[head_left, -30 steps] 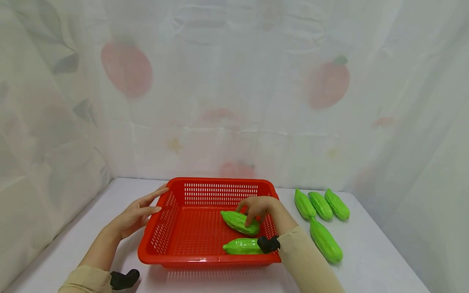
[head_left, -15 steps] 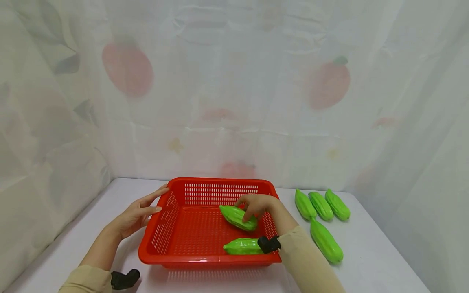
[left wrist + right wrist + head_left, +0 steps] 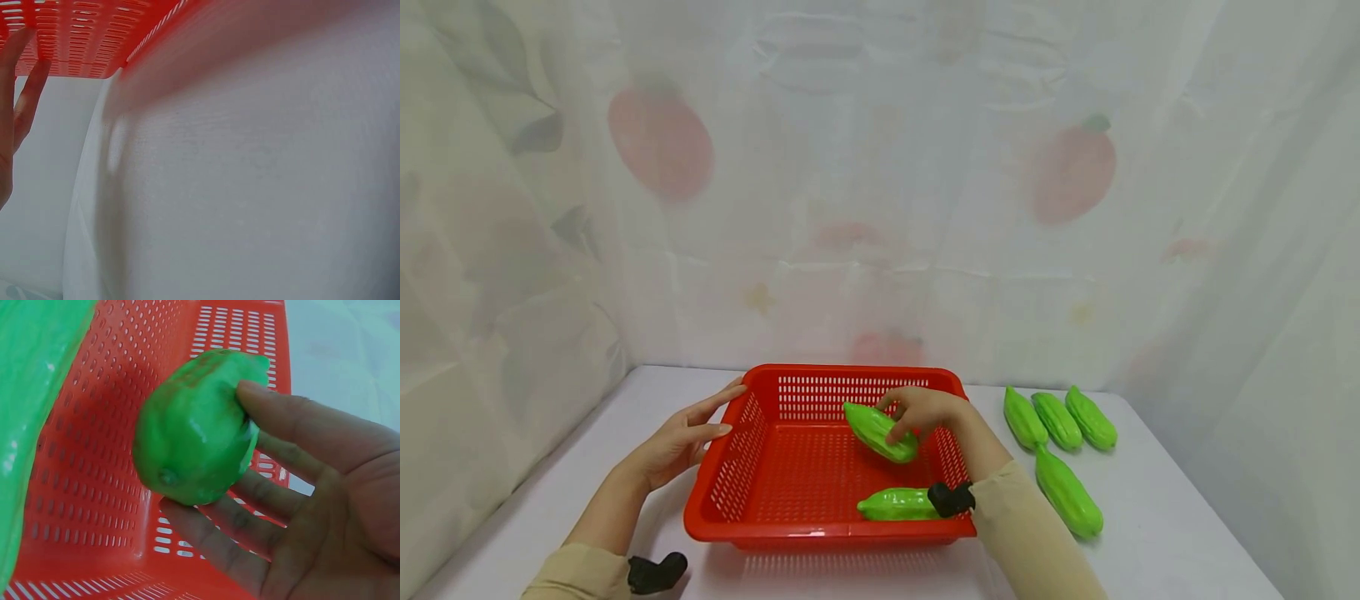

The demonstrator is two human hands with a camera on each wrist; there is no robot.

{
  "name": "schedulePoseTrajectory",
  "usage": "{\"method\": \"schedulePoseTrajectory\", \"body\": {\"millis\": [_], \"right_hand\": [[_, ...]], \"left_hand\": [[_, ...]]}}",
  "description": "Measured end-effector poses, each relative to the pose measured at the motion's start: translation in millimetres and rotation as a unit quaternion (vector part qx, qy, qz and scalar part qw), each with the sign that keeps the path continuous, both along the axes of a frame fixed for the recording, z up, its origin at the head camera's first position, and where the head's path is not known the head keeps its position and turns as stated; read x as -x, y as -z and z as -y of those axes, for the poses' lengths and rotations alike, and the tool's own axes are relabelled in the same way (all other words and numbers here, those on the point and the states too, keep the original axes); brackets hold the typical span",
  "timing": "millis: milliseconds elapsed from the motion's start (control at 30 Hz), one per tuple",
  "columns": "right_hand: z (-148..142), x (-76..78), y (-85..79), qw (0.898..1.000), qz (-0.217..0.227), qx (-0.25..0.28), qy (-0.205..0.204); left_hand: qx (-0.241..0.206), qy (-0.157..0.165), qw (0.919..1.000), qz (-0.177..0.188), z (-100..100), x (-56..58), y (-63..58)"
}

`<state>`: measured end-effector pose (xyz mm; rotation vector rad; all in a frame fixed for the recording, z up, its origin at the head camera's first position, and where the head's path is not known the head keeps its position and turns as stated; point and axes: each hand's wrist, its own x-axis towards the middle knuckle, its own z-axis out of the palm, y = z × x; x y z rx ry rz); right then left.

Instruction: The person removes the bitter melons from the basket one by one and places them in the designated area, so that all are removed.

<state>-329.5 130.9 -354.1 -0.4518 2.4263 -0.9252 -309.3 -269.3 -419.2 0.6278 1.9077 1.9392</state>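
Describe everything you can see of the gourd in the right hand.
The gourd is bright green, with lengthwise ridges and a shiny, plastic-looking skin. One end tapers to a point; the other is blunt, with a small round mark. It lies at a slant, pointed end toward the far left, and appears lifted off the floor of the red basket, within its walls. The right hand grips it between thumb and fingers.

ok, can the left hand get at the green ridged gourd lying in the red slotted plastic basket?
Probably yes: the left end of the gourd is uncovered, but the left hand must first clear the basket rim, and the right arm may crowd it.
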Motion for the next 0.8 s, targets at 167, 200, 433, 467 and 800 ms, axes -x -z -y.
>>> {"method": "schedulePoseTrajectory", "body": {"millis": [167, 200, 433, 467, 800], "right_hand": [[-2.1, 1.5, -0.4, 1.0, -0.001, 0.023, 0.007], [-2.7, 1.7, -1.1, 0.999, -0.001, 0.032, 0.008], [-6.3, 1.4, -7.6, 0.995, 0.012, 0.094, 0.015], [-6.9, 1.1, -8.9, 0.995, 0.014, 0.1, 0.018], [-15.5, 3.7, -13.9, 0.988, 0.019, 0.151, 0.038]], "left_hand": [[0.0, 0.001, 1.0, 0.003, 0.2, -0.1, 0.7], [-0.001, 0.001, 1.0, 0.003, 0.3, -0.1, 0.8], [-0.002, 0.0, 1.0, 0.002, 0.9, -0.4, 2.0], [-0.004, 0.001, 1.0, 0.003, 0.9, -0.4, 2.1], [-0.004, 0.006, 1.0, -0.005, 0.6, 1.4, 2.2]]}}
